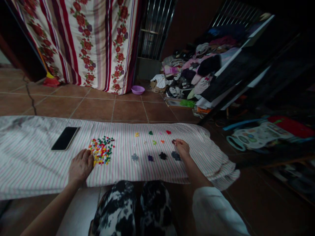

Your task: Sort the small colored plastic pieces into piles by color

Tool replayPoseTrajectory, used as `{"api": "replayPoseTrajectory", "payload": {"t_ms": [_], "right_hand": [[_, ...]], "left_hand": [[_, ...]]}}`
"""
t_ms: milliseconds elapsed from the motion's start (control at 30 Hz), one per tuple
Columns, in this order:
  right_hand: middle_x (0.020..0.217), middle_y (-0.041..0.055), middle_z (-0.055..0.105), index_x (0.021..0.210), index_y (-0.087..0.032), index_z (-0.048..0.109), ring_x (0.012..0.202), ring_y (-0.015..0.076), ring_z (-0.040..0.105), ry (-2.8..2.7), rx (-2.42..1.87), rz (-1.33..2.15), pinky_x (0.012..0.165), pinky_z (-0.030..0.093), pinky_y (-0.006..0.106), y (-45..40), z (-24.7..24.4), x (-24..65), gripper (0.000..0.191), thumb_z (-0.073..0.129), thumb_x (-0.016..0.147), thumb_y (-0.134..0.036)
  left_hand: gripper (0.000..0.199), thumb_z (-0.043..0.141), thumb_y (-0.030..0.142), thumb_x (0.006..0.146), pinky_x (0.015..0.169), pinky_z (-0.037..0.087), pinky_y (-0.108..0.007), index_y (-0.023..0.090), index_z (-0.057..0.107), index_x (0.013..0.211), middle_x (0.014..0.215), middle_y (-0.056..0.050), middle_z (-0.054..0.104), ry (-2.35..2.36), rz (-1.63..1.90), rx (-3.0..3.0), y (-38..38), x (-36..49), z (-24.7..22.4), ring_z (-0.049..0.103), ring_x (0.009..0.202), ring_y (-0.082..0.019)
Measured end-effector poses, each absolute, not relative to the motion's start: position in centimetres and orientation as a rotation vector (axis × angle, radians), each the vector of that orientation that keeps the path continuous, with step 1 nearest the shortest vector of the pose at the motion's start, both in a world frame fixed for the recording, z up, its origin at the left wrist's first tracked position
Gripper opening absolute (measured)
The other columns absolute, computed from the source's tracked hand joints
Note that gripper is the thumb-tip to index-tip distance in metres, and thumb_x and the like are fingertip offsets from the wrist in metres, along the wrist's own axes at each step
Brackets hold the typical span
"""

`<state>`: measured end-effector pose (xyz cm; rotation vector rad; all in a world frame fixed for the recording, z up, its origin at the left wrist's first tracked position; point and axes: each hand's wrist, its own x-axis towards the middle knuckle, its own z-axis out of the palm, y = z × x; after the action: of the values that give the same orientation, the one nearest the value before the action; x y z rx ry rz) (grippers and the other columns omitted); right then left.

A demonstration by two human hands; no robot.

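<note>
A mixed pile of small coloured pieces (101, 150), like beads, lies on a striped cloth (123, 172). My left hand (81, 165) rests palm down at the pile's left edge, fingers stretched toward it and touching the nearest pieces. On the right, my right hand (182, 149) pinches at a tiny dark red piece (173, 141) by the cloth. Small single-colour groups are spread nearby: yellow (136, 134), green (151, 133), red (168, 132), orange (162, 141), light green (154, 142), purple (150, 158), black (162, 155) and grey (135, 157).
A dark-screened phone (65, 139) lies left of the pile. Beyond the cloth are a tiled floor, a purple basin (137, 89), a floral curtain (83, 46) and a red broom (51, 80). Clothes (192, 70) are heaped at the back right.
</note>
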<state>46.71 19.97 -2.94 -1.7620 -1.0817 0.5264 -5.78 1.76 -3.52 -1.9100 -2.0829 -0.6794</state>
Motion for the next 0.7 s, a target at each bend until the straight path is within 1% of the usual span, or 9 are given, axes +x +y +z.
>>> {"api": "replayPoseTrajectory", "payload": {"t_ms": [100, 200, 333, 467, 533, 700], "right_hand": [[0.078, 0.0058, 0.073, 0.085, -0.018, 0.071, 0.074, 0.0196, 0.069, -1.039, -1.733, 0.607, 0.072, 0.055, 0.03, 20.1, -2.8, 45.8, 0.027, 0.064, 0.063, -0.033], [0.075, 0.0054, 0.072, 0.085, -0.017, 0.07, 0.072, 0.0196, 0.068, -1.076, -1.667, 0.676, 0.073, 0.055, 0.032, 20.5, -2.4, 43.9, 0.029, 0.066, 0.062, -0.034], [0.072, 0.0063, 0.07, 0.083, -0.017, 0.069, 0.068, 0.0196, 0.067, -1.151, -1.563, 0.81, 0.065, 0.055, 0.032, 20.7, -1.4, 39.5, 0.03, 0.066, 0.065, -0.039], [0.08, 0.007, 0.071, 0.088, -0.017, 0.069, 0.07, 0.0171, 0.067, -1.263, -1.475, 0.967, 0.062, 0.053, 0.028, 20.4, -0.7, 33.9, 0.032, 0.062, 0.068, -0.042], [0.084, 0.0069, 0.071, 0.089, -0.018, 0.069, 0.071, 0.0161, 0.066, -1.334, -1.424, 1.052, 0.062, 0.052, 0.027, 20.1, -0.7, 31.0, 0.032, 0.061, 0.068, -0.041], [0.082, 0.0032, 0.071, 0.089, -0.019, 0.07, 0.07, 0.0144, 0.065, -1.556, -1.347, 1.168, 0.064, 0.051, 0.026, 19.0, -1.4, 24.5, 0.026, 0.056, 0.071, -0.033]], "left_hand": [[0.036, 0.032, 0.035, 0.093, 0.091, 0.046, -0.042, 0.015, 0.058, 0.109, 0.117, -0.015, 0.063, -2.11, -0.612, -1.862, 1.8, -5.6, -3.4, 0.056, 0.115, -0.028], [0.038, 0.032, 0.034, 0.094, 0.093, 0.045, -0.041, 0.014, 0.059, 0.111, 0.118, -0.016, 0.063, -2.121, -0.596, -1.842, 1.9, -5.5, -3.3, 0.056, 0.115, -0.027], [0.04, 0.031, 0.035, 0.094, 0.094, 0.045, -0.043, 0.013, 0.058, 0.113, 0.122, -0.017, 0.062, -2.156, -0.595, -1.841, 2.0, -5.4, -3.5, 0.054, 0.119, -0.028], [0.04, 0.031, 0.035, 0.095, 0.096, 0.044, -0.043, 0.013, 0.058, 0.114, 0.122, -0.017, 0.062, -2.18, -0.611, -1.823, 2.0, -5.4, -3.7, 0.054, 0.12, -0.028], [0.039, 0.032, 0.035, 0.095, 0.097, 0.044, -0.042, 0.013, 0.059, 0.114, 0.122, -0.016, 0.062, -2.179, -0.626, -1.828, 2.1, -5.4, -3.7, 0.054, 0.12, -0.027], [0.036, 0.034, 0.032, 0.095, 0.099, 0.044, -0.042, 0.016, 0.059, 0.114, 0.121, -0.015, 0.063, -2.154, -0.677, -1.838, 2.0, -5.3, -3.7, 0.054, 0.121, -0.025]]}}
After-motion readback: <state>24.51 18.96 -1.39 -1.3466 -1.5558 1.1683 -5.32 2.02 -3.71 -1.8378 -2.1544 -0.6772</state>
